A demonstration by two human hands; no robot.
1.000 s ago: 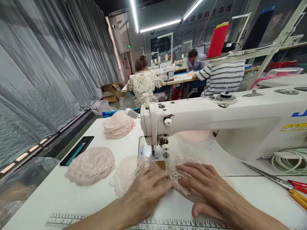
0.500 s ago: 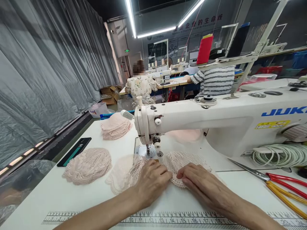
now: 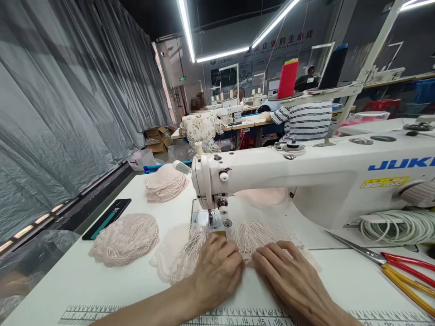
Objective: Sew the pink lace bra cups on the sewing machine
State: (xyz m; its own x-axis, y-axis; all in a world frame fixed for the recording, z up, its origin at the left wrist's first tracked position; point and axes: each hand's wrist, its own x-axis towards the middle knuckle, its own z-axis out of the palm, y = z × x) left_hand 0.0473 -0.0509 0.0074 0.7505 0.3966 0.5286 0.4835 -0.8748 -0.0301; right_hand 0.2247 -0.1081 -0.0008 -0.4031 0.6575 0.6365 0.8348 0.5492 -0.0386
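Two pale pink lace pieces lie side by side in front of the sewing machine (image 3: 209, 181). The left lace piece (image 3: 180, 251) reaches under my left hand (image 3: 219, 265), whose curled fingers are closed on its inner edge. Over the near edge of the right lace piece (image 3: 260, 233) rests my right hand (image 3: 288, 276), fingers stretched out and slightly apart. Its fingertips come close to my left knuckles. The meeting edges of the lace are partly hidden by my hands. Just behind them is the presser foot (image 3: 213, 219), above the metal plate.
Stacked lace pieces (image 3: 125, 240) and another pink pile (image 3: 165, 183) stand on the left. A dark flat case (image 3: 107, 219) lies beside them. Scissors (image 3: 384, 260) and coiled pale cord (image 3: 401, 227) are on the right. A ruler strip (image 3: 251, 317) runs along the front. Two people sit ahead.
My right hand has gone from a pinch on the lace edge to flatter, stretched fingers. My left hand stays closed in nearly the same place. The view has tilted up slightly.
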